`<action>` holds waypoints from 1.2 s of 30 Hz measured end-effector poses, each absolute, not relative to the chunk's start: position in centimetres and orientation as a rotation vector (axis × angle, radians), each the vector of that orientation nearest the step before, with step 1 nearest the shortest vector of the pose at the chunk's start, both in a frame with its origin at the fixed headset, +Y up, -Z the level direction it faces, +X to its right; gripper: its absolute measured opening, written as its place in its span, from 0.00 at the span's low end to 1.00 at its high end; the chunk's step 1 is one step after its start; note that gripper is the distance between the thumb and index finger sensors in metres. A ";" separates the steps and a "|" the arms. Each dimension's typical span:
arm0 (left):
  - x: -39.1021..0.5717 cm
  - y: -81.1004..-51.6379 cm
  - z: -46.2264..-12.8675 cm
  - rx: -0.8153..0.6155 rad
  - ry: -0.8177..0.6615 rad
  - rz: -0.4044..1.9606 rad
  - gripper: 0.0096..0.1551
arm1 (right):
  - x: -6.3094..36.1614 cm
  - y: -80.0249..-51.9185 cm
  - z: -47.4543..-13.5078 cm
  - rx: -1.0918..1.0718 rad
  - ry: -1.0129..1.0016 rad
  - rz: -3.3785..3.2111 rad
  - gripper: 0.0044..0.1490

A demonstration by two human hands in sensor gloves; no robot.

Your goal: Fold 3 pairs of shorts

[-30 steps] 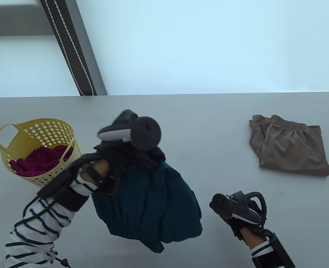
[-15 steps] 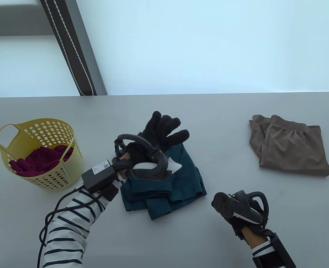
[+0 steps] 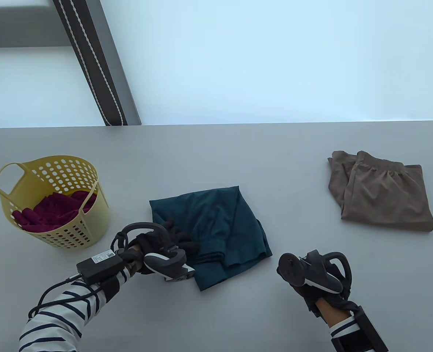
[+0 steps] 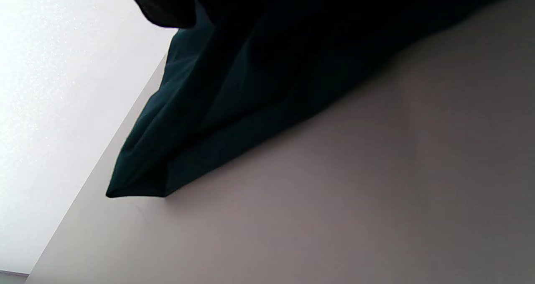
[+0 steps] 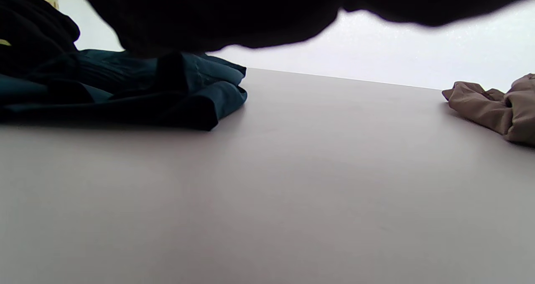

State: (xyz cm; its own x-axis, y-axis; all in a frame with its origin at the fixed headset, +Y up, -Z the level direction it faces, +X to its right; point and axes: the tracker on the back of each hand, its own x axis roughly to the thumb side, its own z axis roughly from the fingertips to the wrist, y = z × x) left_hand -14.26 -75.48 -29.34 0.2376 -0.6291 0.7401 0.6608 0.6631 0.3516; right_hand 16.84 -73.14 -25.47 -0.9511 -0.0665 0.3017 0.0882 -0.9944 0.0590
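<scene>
Two gloved hands come in at the near edge of the grey worktop [image 3: 238, 154]. The right hand [image 3: 321, 293] sits low on the near right, apart from all cloth; its fingers are hidden under the tracker, so I cannot tell how far they are curled, and nothing shows in its grasp. The left hand [image 3: 165, 245] lies at the near left edge of the teal shorts [image 3: 216, 227], its fingers [image 3: 181, 238] bent onto the fabric at the waistband side; whether they pinch it or merely rest on it cannot be told.

The teal shorts lie bunched in the middle of the worktop, roughly folded. Their long axis runs from the far left corner to a point at the near right, with loose layers sticking out along the near side. In the left wrist view one corner of the cloth [image 4: 138, 188] lies flat on the surface.

Half a second ago the left hand was spread open over the far part of these shorts; it has since drawn back toward the person, and the far panel now lies uncovered. The right hand has stayed put.

Farther left stands a yellow perforated basket [image 3: 73, 231] holding the maroon shorts [image 3: 51, 214]. Far right, the brown shorts [image 3: 381, 194] lie folded, unchanged.
</scene>
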 end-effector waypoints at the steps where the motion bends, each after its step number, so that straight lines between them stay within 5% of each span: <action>1: -14.0 -75.4 -28.8 -0.039 -0.989 -0.819 0.54 | 16.8 -73.2 -25.5 -0.463 -0.110 -3.025 0.24; 6: -12.2 -74.7 -26.2 -0.001 -1.098 -0.704 0.42 | 16.8 -73.0 -25.4 -0.452 -0.101 -3.023 0.24; 10: -11.1 -70.9 -26.2 -0.013 -1.108 -0.556 0.39 | 17.0 -73.0 -25.4 -0.438 -0.101 -3.023 0.24; 16: -11.1 -62.1 -31.4 -0.064 -0.990 -0.116 0.40 | 17.1 -72.9 -25.5 -0.430 -0.099 -3.028 0.24; 19: -11.4 -60.4 -35.3 -0.193 -0.911 0.051 0.41 | 17.2 -72.9 -25.5 -0.424 -0.103 -3.030 0.24; 25: -12.9 -63.1 -43.4 -0.303 -0.489 0.118 0.46 | 17.3 -72.8 -25.6 -0.408 -0.109 -3.030 0.24; 30: -14.0 -67.5 -46.4 -0.143 0.016 -0.327 0.50 | 17.5 -72.7 -25.6 -0.397 -0.114 -3.031 0.24; 36: -14.6 -70.0 -47.1 -0.110 0.219 -0.247 0.48 | 17.5 -72.7 -25.7 -0.402 -0.130 -3.032 0.24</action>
